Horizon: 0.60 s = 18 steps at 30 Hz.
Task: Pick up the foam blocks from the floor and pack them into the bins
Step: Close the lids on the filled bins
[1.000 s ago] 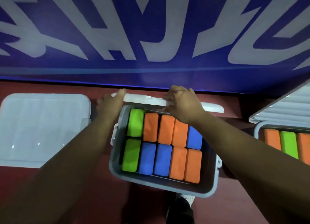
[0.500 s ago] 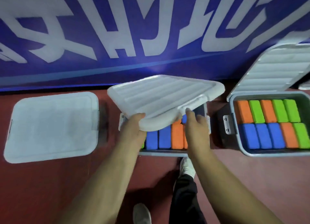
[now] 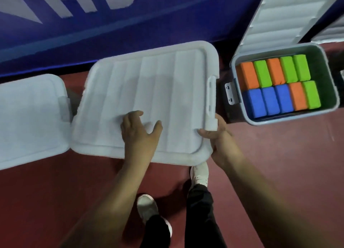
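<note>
The white lid (image 3: 149,99), tipped up a moment ago, now lies flat and hides the middle bin, so that one looks packed. The left hand (image 3: 139,130) presses flat on its bumpy plastic; the right hand (image 3: 217,136) grips its corner. Soft, brick-shaped foam blocks (image 3: 275,87) fill the open bin (image 3: 323,74) beside it.

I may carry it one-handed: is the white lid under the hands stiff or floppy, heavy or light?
Probably fairly stiff: the white lid has moulded ribs and a raised rim, and lies flat under the left hand. Likely light: the right hand grips just one corner. Its smooth plastic could slip.
</note>
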Each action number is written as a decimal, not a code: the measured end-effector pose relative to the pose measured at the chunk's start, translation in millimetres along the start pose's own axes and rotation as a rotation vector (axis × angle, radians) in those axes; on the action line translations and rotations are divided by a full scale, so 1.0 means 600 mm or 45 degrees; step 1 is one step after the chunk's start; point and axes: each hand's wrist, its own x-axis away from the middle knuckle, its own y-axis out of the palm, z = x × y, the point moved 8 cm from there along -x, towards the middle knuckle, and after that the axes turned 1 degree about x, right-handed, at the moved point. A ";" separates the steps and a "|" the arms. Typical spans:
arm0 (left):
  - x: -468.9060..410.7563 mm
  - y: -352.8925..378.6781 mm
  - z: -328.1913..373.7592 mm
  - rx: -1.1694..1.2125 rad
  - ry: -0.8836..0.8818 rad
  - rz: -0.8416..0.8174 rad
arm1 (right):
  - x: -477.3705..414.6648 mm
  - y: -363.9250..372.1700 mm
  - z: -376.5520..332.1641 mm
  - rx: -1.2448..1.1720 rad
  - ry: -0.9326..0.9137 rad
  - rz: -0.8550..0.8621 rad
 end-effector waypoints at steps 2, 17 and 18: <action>-0.021 0.086 0.003 -0.151 0.210 -0.125 | -0.048 -0.043 0.016 0.005 0.016 0.004; -0.159 0.434 -0.135 -0.583 0.262 -0.336 | -0.389 -0.166 0.024 1.677 -0.500 0.364; -0.161 0.443 -0.142 -0.587 0.249 -0.371 | -0.399 -0.170 0.033 1.655 -0.477 0.363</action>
